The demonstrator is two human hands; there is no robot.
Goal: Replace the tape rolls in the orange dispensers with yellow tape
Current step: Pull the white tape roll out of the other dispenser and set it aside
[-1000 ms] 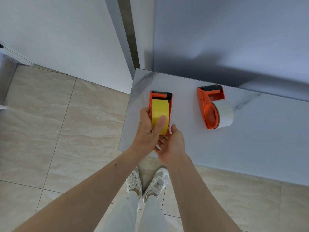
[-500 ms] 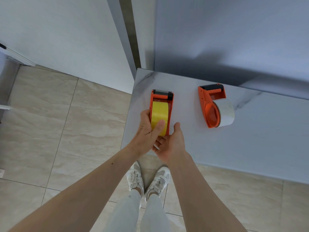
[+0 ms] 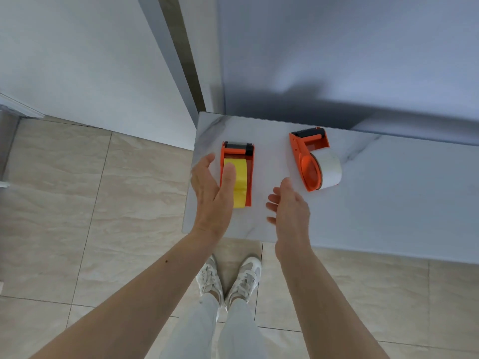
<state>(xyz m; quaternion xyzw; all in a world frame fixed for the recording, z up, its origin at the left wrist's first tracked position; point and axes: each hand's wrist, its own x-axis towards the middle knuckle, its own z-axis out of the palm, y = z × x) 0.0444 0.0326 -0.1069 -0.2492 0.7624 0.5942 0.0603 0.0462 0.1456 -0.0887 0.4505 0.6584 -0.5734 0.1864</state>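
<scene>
An orange dispenser point(image 3: 248, 161) loaded with a yellow tape roll point(image 3: 240, 182) stands near the table's left end. My left hand point(image 3: 211, 193) hovers open just left of it, thumb overlapping the yellow roll, holding nothing. A second orange dispenser point(image 3: 305, 161) lies on its side to the right, carrying a white tape roll point(image 3: 329, 165). My right hand point(image 3: 291, 206) is open between the two dispensers, fingers spread, slightly short of the second one and apart from it.
The white marble table point(image 3: 375, 208) reaches to the right along a grey wall. Its left edge and front edge drop to a beige tiled floor point(image 3: 90, 203). My shoes point(image 3: 228, 278) stand below the front edge.
Both hands have let go of the yellow-tape dispenser, which now stands alone on the table. The left hand opened beside it and the right hand moved right toward the white-tape dispenser.
</scene>
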